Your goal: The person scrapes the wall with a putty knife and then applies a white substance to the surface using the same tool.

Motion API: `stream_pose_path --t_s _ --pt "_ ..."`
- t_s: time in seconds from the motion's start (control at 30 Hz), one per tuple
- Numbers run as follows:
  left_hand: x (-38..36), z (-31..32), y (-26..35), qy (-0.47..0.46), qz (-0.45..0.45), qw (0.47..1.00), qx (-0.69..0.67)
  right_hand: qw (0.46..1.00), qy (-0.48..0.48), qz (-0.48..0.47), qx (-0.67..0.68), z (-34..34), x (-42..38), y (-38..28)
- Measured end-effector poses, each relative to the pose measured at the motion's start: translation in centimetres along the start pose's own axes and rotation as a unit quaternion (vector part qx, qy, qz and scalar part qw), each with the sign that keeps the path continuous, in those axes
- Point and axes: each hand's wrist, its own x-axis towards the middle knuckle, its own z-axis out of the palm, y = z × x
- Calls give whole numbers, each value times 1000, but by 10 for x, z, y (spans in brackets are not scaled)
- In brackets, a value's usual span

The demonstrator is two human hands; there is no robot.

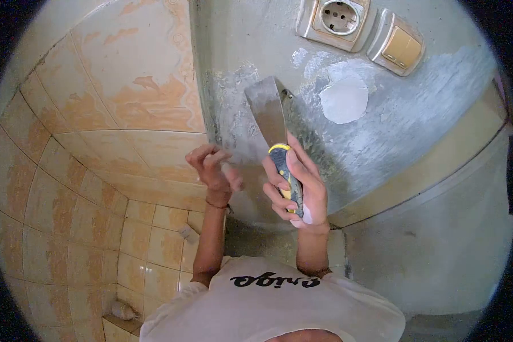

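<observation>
My right hand [305, 191] is wrapped round the black and yellow handle of a putty knife [266, 108]. Its wide metal blade points up, in front of or against the grey wall [233, 34], beside a small dark hole [288, 93]. To the right of the blade is a round white patch [344, 100] on the wall, with whitish smears around it. My left hand [214, 166] is raised left of the knife, fingers apart and curled, slightly blurred, holding nothing.
A wall socket [340, 17] and a beige switch [400, 48] sit above the patch. Orange-patterned tiles [148, 85] cover the left wall. A bottle [123, 310] lies on a ledge at lower left. A curved pale band [427, 176] crosses at right.
</observation>
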Motion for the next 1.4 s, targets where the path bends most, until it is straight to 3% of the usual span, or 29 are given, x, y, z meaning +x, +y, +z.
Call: stream_pose_path --t_s 0.23,0.4,0.5,0.57,0.63,0.87,0.97,1.07,1.13,1.23,1.4 --pt "-1 1 -5 29 -23 999 -4 999 -18 -26 23 1 3 -6" --pt "46 18 -4 -10 48 999 5 998 -34 -10 54 9 14 -11" --pt "75 20 9 -2 44 999 1 1000 -9 1 29 17 5 -17" --pt "72 16 13 -3 30 999 -10 999 -13 -49 -14 20 2 -18" --pt "60 6 20 -26 69 997 -17 999 -10 -38 -25 20 1 -21" --pt "22 -19 16 -80 11 997 10 1000 8 6 -29 18 -5 -19" --pt "51 2 20 -92 -10 996 6 1000 10 -25 -11 14 15 -9" --pt "84 20 31 -101 4 995 -18 998 7 17 -52 27 13 -9" --pt "92 26 31 -121 -34 992 -12 999 10 8 -46 34 2 -11" --pt "93 19 34 -121 -13 992 -35 998 26 -27 -47 28 6 -6" --pt "70 18 30 -122 -29 992 -23 998 28 15 -51 30 0 -6"
